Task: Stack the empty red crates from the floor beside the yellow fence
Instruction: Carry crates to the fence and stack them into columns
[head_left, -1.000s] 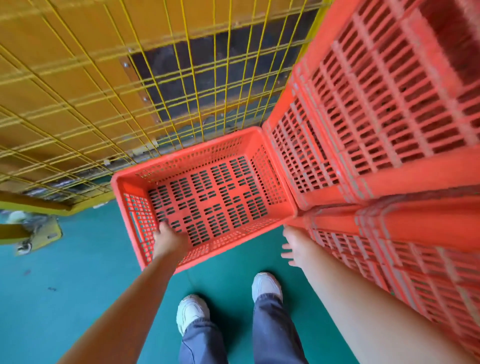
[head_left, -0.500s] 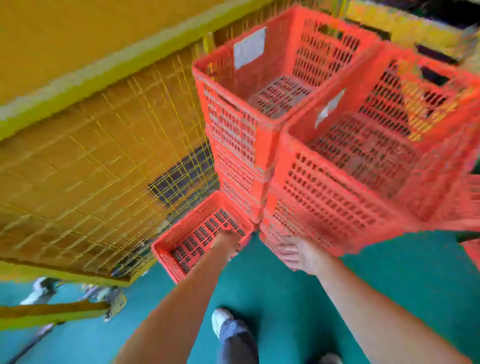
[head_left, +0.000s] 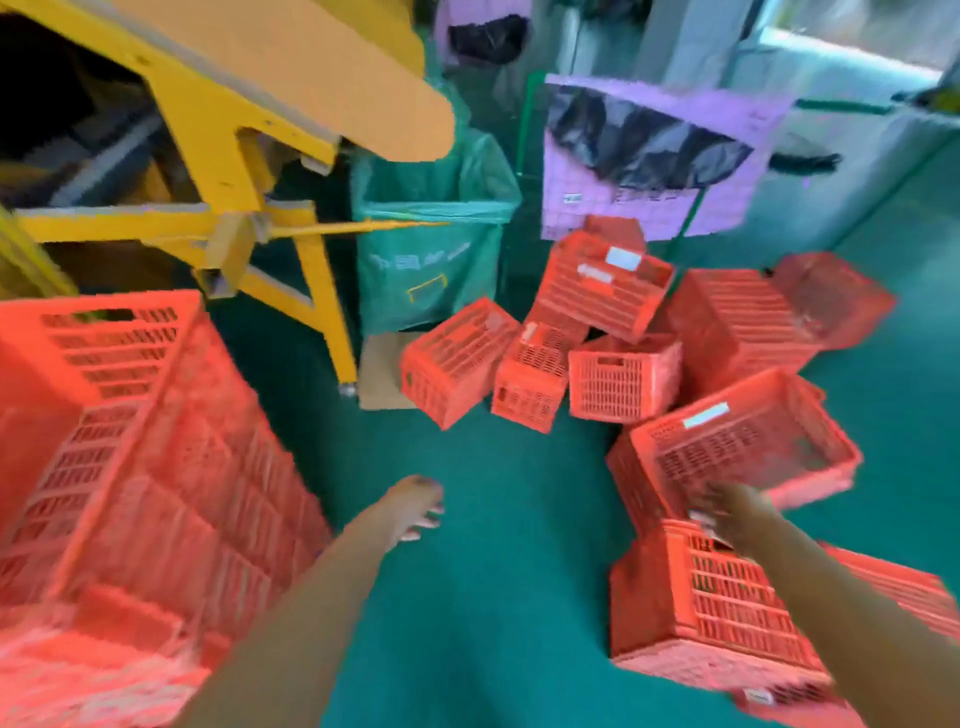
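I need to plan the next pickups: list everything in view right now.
Stacked crates: one tall stack, red, left foreground.
Loose crates: about ten (blur hides the exact count), red, heaped on the floor, centre to right.
Machine frame: one, yellow, upper left.
Lined bin: one, green, behind the heap.
Bagged frames: two, purple with black liners, top right.
Cardboard sheet: one, brown, on the floor by the frame's leg.
Floor: green.
Left hand: relaxed, empty, over bare floor.
Right hand: blurred, among the nearest loose crates; grip unclear.
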